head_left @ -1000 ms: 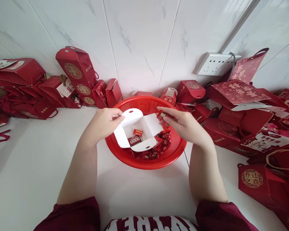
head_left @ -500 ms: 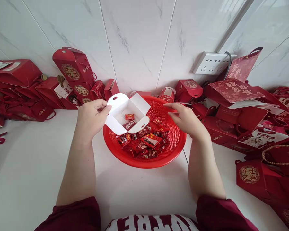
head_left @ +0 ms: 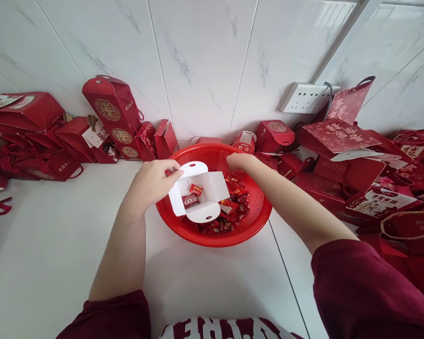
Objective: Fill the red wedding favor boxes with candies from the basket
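My left hand (head_left: 154, 182) pinches a flap of a small gift box (head_left: 219, 186), its white inside facing up and its flaps spread. Two wrapped candies lie in the box, a bright red one (head_left: 196, 189) and a dark red one (head_left: 191, 201). The box is held over a red plastic basket (head_left: 215, 241) with perforated sides. Many red-wrapped candies (head_left: 237, 203) are heaped in the basket, partly covered by the box. My right hand (head_left: 238, 162) reaches down inside the basket's far right side, its fingers hidden from view.
Along the tiled wall stand red gift boxes (head_left: 108, 104), some stacked at the left. More boxes and bags (head_left: 342, 172) crowd the right side. A white power strip (head_left: 306, 98) leans against the wall. A white worktop (head_left: 212, 282) lies under everything.
My right hand has moved left and down from the basket's right rim into the basket. My left hand has shifted the box slightly right and down, tipping its opening more toward me.
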`<state>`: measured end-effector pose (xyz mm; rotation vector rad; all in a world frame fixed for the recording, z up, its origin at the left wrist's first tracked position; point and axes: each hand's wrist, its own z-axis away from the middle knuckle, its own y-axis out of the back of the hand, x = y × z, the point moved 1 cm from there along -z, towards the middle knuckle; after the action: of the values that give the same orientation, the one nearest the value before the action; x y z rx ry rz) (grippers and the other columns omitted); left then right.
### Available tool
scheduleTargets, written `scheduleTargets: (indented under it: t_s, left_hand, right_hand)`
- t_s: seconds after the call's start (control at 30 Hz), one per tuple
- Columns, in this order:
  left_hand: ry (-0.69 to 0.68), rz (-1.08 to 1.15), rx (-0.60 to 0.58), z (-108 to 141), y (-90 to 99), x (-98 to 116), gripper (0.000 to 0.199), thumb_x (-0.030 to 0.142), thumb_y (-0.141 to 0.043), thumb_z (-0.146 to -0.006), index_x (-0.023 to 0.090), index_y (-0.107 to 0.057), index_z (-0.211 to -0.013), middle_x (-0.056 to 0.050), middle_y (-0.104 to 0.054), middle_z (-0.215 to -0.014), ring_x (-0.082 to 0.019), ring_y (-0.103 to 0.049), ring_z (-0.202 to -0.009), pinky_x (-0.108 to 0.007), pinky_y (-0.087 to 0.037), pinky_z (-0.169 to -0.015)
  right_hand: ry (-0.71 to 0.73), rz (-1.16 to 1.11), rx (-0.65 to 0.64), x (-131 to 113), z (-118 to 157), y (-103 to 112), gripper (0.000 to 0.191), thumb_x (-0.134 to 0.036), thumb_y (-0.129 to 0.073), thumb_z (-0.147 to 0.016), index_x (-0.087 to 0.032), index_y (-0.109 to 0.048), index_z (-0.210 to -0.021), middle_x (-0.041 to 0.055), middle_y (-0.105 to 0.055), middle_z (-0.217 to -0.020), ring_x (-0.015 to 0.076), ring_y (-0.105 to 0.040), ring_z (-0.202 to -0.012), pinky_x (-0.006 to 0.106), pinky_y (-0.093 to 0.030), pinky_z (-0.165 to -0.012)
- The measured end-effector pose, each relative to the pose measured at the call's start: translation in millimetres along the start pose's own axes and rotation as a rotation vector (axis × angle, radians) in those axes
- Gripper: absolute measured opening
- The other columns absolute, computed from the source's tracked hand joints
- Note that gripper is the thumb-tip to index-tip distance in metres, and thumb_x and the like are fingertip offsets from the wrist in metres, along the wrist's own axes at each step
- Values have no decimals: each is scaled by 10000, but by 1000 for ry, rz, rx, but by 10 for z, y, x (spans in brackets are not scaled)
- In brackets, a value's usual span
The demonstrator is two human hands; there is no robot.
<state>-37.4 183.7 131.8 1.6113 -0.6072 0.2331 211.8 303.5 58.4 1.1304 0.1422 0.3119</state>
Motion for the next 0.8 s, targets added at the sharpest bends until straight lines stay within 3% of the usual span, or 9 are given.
scheduleTargets:
  t_s: [0.17, 0.33, 0.43, 0.5, 0.53, 0.57, 0.63, 0.7, 0.8]
  left_hand:
    - [12, -28, -96, 8, -62, 20, 210, 390, -536, -853, 267, -669, -746, 26, -681, -697, -183, -572, -610, -303, -359, -555]
    - [21, -22, -91, 12, -72, 39, 213, 372, -525, -852, 256, -657, -733, 13, -663, -670, -186, -563, -594, -308, -344, -546]
    - [10, 45, -122, 32, -30, 33, 222, 399, -534, -859, 255, -658, -744, 21, -636, -658, -169, -533, -575, -301, -340, -533]
    - [-5, 101, -154, 36, -20, 14, 242, 427, -532, -875, 255, -662, -766, 26, -625, -666, -161, -523, -577, -296, -339, -526]
    - [-11, 119, -169, 32, -28, 1, 252, 434, -527, -884, 254, -664, -774, 27, -626, -674, -159, -526, -581, -295, -341, -528]
    - [-13, 127, -179, 22, -47, -13, 260, 436, -521, -893, 251, -666, -782, 26, -632, -686, -160, -535, -590, -295, -349, -534]
    - [-18, 125, -169, -8, -107, -32, 239, 412, -524, -903, 248, -686, -842, 18, -678, -776, -172, -582, -654, -301, -389, -585]
    - [-39, 118, -58, -32, -173, -15, 191, 363, -567, -890, 246, -702, -954, -5, -717, -976, -208, -637, -844, -315, -436, -704]
    - [-119, 239, 236, 3, -232, 110, 185, 314, -586, -908, 225, -698, -1026, -34, -693, -1125, -220, -614, -1050, -322, -441, -870]
  right_hand:
    - [-2, 15, -202, -309, -138, -201, 302, -353, -610, -976, -171, -624, -1216, 93, -630, -1237, 217, -642, -1048, 424, -560, -895]
    - [34, -54, -157, -354, -2, -123, 256, -330, -703, -902, -140, -687, -1073, 106, -700, -1094, 251, -669, -1010, 436, -547, -898]
    - [88, -148, 2, -182, 273, 89, 371, -250, -792, -778, -127, -675, -1108, 153, -707, -1119, 322, -667, -1032, 408, -544, -858]
    - [141, -238, 158, -59, 568, 201, 440, -243, -699, -849, -161, -575, -1263, 132, -670, -1230, 270, -650, -1072, 363, -531, -883]
    - [168, -303, 280, -14, 739, 235, 418, -234, -651, -880, -175, -542, -1279, 123, -653, -1255, 246, -641, -1084, 359, -516, -922]
    - [234, -491, 494, 16, 919, 257, 381, -227, -676, -859, -174, -566, -1220, 122, -666, -1205, 249, -651, -1035, 378, -520, -914]
    - [458, -852, 704, 11, 1255, 230, 315, -263, -702, -858, -213, -580, -1144, 83, -663, -1170, 234, -651, -1031, 380, -531, -922]
    - [620, -1119, 789, -61, 1500, 154, 349, -273, -761, -825, -234, -584, -1123, 69, -650, -1186, 230, -648, -1054, 372, -545, -922]
    - [702, -1300, 824, -236, 1652, 32, 410, -243, -825, -776, -253, -597, -1116, 58, -659, -1187, 228, -649, -1078, 360, -566, -907]
